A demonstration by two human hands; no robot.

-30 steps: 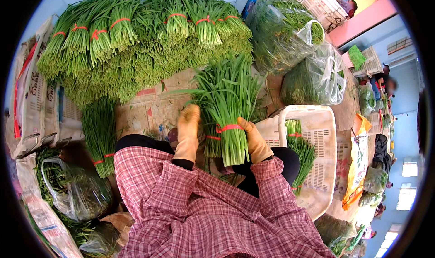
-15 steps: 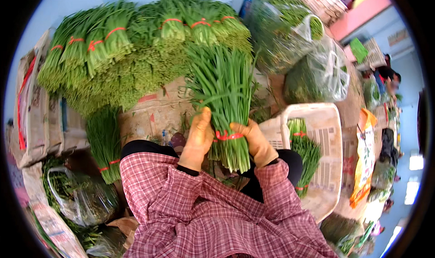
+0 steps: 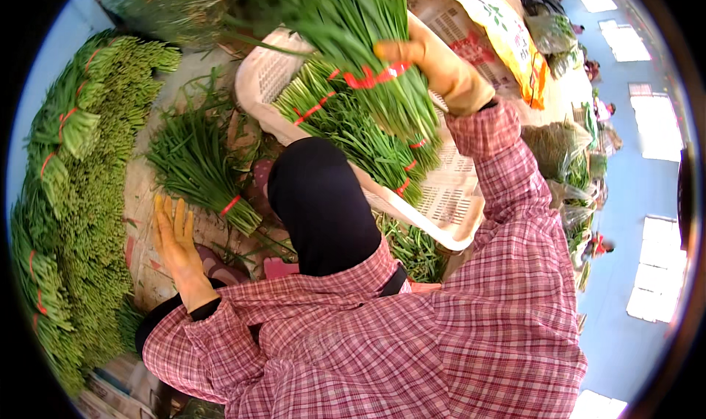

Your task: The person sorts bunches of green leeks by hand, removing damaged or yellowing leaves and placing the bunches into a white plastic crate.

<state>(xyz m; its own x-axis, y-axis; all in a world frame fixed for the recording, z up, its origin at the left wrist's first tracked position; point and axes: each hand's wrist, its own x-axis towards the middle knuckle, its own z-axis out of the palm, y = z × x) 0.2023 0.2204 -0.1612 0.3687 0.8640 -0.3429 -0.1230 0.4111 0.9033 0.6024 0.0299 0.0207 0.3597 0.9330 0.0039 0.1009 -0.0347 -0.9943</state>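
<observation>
- Two hands, two jobs: keep your right hand (image 3: pixel 434 62) fingers clamped on the banded chive bundle (image 3: pixel 368 44) over the white basket (image 3: pixel 448 198).
- Left hand (image 3: pixel 176 235) fingers apart, flat near the loose bundle (image 3: pixel 198 169); brace there.

Pink plaid sleeves, yellow gloves, blk trousers

Stacked along the left, rows of green chive bundles (image 3: pixel 70 220) with red bands. Top right, an orange printed bag (image 3: pixel 507 33). Right of it, bagged greens (image 3: pixel 566 172) against a blue floor (image 3: pixel 640 191).
</observation>
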